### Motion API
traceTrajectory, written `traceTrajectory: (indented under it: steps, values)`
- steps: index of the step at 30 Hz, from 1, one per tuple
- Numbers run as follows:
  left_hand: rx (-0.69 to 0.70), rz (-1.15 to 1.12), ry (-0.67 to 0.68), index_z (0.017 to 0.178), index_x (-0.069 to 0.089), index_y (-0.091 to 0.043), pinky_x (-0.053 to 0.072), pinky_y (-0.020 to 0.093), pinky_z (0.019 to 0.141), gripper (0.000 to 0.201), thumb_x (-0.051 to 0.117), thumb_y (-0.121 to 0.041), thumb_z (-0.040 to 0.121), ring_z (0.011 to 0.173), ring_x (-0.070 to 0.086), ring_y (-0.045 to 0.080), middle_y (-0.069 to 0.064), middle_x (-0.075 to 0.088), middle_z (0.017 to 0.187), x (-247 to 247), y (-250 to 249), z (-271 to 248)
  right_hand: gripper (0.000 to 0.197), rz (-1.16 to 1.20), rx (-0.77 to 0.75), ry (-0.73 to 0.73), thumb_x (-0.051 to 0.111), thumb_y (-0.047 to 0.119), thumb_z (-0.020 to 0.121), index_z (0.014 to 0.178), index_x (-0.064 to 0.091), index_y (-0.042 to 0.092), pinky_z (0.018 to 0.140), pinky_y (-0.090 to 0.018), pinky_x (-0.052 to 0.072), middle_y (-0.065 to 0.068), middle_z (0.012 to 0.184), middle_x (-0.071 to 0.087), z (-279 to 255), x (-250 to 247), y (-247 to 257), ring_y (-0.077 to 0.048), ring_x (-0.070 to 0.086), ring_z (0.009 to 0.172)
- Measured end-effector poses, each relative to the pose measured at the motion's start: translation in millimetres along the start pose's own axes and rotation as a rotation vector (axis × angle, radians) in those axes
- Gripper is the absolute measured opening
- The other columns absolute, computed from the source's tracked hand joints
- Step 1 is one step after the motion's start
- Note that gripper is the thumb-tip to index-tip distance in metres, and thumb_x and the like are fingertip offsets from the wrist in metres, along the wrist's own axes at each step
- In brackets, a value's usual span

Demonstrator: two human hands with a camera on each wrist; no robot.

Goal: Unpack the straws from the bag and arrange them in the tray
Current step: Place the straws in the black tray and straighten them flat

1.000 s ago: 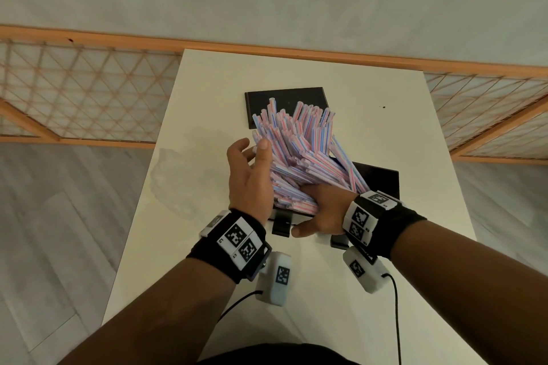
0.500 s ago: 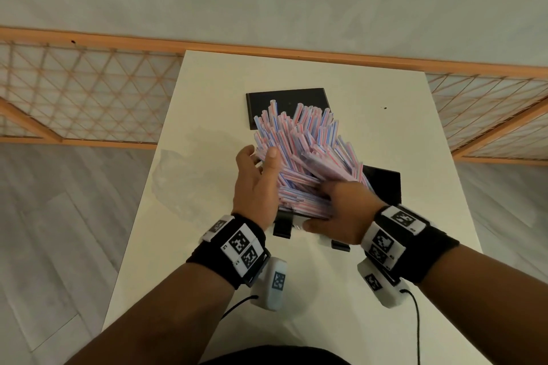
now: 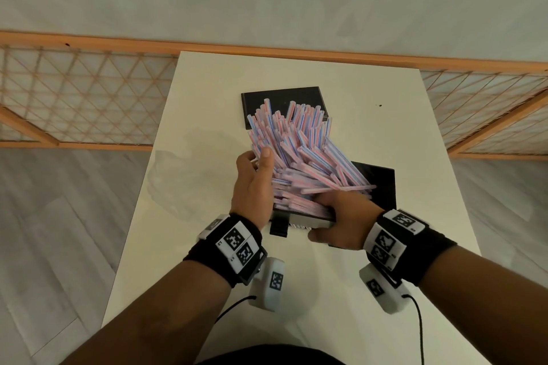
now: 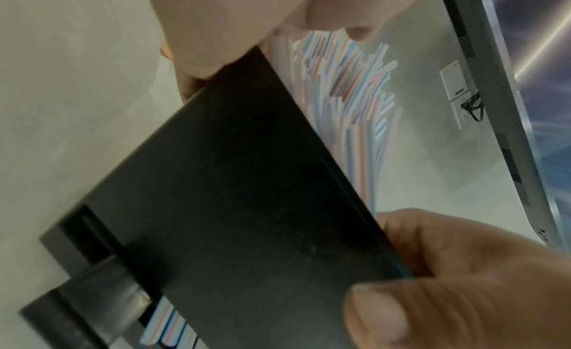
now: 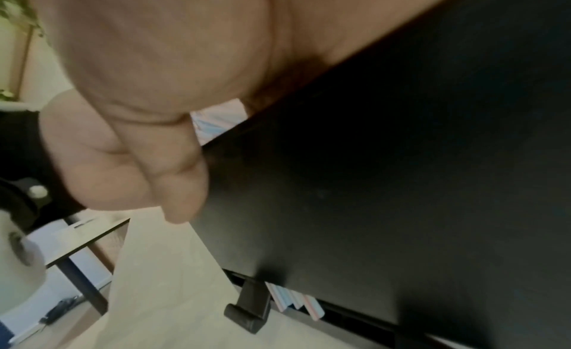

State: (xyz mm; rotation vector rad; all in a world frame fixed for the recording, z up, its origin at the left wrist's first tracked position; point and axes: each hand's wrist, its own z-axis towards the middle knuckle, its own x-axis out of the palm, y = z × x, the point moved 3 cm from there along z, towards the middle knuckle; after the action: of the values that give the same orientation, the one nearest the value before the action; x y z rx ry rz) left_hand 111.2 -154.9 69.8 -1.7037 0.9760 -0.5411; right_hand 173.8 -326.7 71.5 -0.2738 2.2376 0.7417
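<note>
A: Sliding down toward lower right of the head view since half a second ago, the right hand (image 3: pixel 341 216). Also fanning flatter to the right, the straws (image 3: pixel 296 151).

B: Barely shifting, though, the left hand (image 3: pixel 252 187). Curling round the left flank of the heap at frame centre, thumb lying on top.

A: Heaping up in the black tray (image 3: pixel 382 187), all of them, and sticking out over its far end. Lying empty and crumpled at centre left on the table (image 3: pixel 207 246), the bag (image 3: pixel 178 175).

B: So unpacking seemingly done, arranging under way. Sitting at upper centre, a separate black panel (image 3: pixel 281 96).

A: Moving on to the left wrist view: filling the middle, the tray's dark wall. Clamping its edge at lower right, thumb on the outer face and fingers behind. Pressing at the top, the left palm, one fingertip hooking over the straws.

B: Standing along the right edge there, a monitor (image 4: pixel 500 110).

A: Turning to the right wrist view: covering the upper left, the palm. Darkening the right side, the tray. Poking out beneath it at bottom centre, a few straw ends.

B: Next, probably, squaring and levelling the heap. Calling for a steady tray, lest straws spill over the rim.
</note>
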Motion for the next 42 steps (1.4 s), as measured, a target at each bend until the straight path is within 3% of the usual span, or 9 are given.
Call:
traceTrajectory:
  steps: [9, 16, 22, 26, 28, 30, 33, 37, 42]
  values:
    - [0.042, -0.035, 0.0, 0.135, 0.04, -0.012, 0.044, 0.032, 0.087, 0.067, 0.044, -0.066, 0.095, 0.097, 0.058, 0.012, -0.009, 0.056, 0.106, 4, 0, -4, 0.063, -0.08, 0.007, 0.125, 0.078, 0.054, 0.071, 0.124, 0.058, 0.028, 0.086, -0.029, 0.05, 0.008, 0.106, 0.066, 17, 0, 15, -0.018, 0.063, 0.097]
    - [0.194, -0.026, -0.026, 0.134, 0.037, -0.019, 0.049, 0.017, 0.088, 0.074, 0.048, -0.07, 0.083, 0.11, 0.062, -0.001, -0.013, 0.062, 0.121, 4, -2, -3, 0.088, -0.114, -0.028, 0.164, 0.079, 0.055, 0.067, 0.143, 0.043, 0.031, 0.106, -0.037, 0.04, 0.006, 0.138, 0.055, 28, -4, 26, -0.022, 0.05, 0.127]
    - [0.211, -0.053, -0.05, 0.131, 0.038, -0.02, 0.046, 0.004, 0.076, 0.061, 0.059, -0.06, 0.089, 0.094, 0.062, -0.016, -0.012, 0.064, 0.115, 5, -3, 1, 0.075, -0.205, -0.022, 0.198, 0.084, 0.052, 0.064, 0.126, 0.056, 0.022, 0.09, -0.028, 0.046, 0.004, 0.118, 0.064, 31, -10, 30, -0.021, 0.06, 0.11]
    - [0.265, -0.066, -0.147, 0.136, 0.037, -0.018, 0.056, 0.021, 0.076, 0.067, 0.063, -0.053, 0.085, 0.091, 0.07, 0.008, 0.003, 0.066, 0.12, -3, -7, 0, 0.089, -0.086, -0.079, 0.111, 0.084, 0.061, 0.06, 0.134, 0.052, 0.025, 0.103, -0.029, 0.041, 0.008, 0.129, 0.06, 32, -14, 32, -0.018, 0.055, 0.121]
    - [0.308, -0.089, -0.2, 0.14, 0.035, -0.018, 0.057, 0.028, 0.084, 0.071, 0.064, -0.052, 0.086, 0.106, 0.068, 0.018, 0.005, 0.057, 0.135, -9, -14, -2, 0.08, -0.021, -0.056, 0.099, 0.078, 0.072, 0.056, 0.122, 0.06, 0.03, 0.098, -0.033, 0.048, 0.011, 0.114, 0.066, 33, -14, 31, -0.015, 0.061, 0.108]
    - [0.34, -0.066, -0.214, 0.147, 0.032, -0.016, 0.052, 0.033, 0.1, 0.079, 0.059, -0.058, 0.086, 0.127, 0.057, 0.021, 0.004, 0.047, 0.147, -12, -20, -2, 0.061, -0.076, 0.0, 0.114, 0.071, 0.08, 0.058, 0.092, 0.063, 0.03, 0.077, -0.029, 0.051, 0.01, 0.088, 0.066, 35, -10, 27, -0.013, 0.063, 0.084]
    - [0.297, 0.079, -0.094, 0.158, 0.017, -0.012, 0.036, 0.038, 0.117, 0.086, 0.045, -0.06, 0.093, 0.146, 0.036, 0.019, 0.008, 0.033, 0.161, -5, -22, 0, 0.056, -0.12, 0.0, 0.109, 0.068, 0.081, 0.061, 0.069, 0.047, 0.029, 0.059, -0.026, 0.038, 0.014, 0.067, 0.05, 32, -6, 28, -0.009, 0.05, 0.064]
    - [0.274, 0.114, 0.011, 0.161, 0.009, -0.012, 0.026, 0.044, 0.124, 0.095, 0.037, -0.073, 0.093, 0.152, 0.028, 0.02, 0.007, 0.026, 0.166, 3, -3, 6, 0.043, -0.086, -0.013, 0.15, 0.065, 0.074, 0.073, 0.08, 0.047, 0.035, 0.071, -0.023, 0.036, 0.018, 0.078, 0.047, 24, -7, 33, -0.011, 0.048, 0.079]
    - [0.225, 0.06, 0.04, 0.159, 0.016, -0.022, 0.03, 0.052, 0.121, 0.103, 0.037, -0.089, 0.083, 0.151, 0.032, 0.024, 0.008, 0.031, 0.164, 8, 15, 11, 0.073, -0.162, 0.035, 0.227, 0.057, 0.08, 0.074, 0.12, 0.061, 0.023, 0.088, -0.031, 0.043, 0.001, 0.104, 0.062, 19, -5, 26, -0.023, 0.059, 0.103]
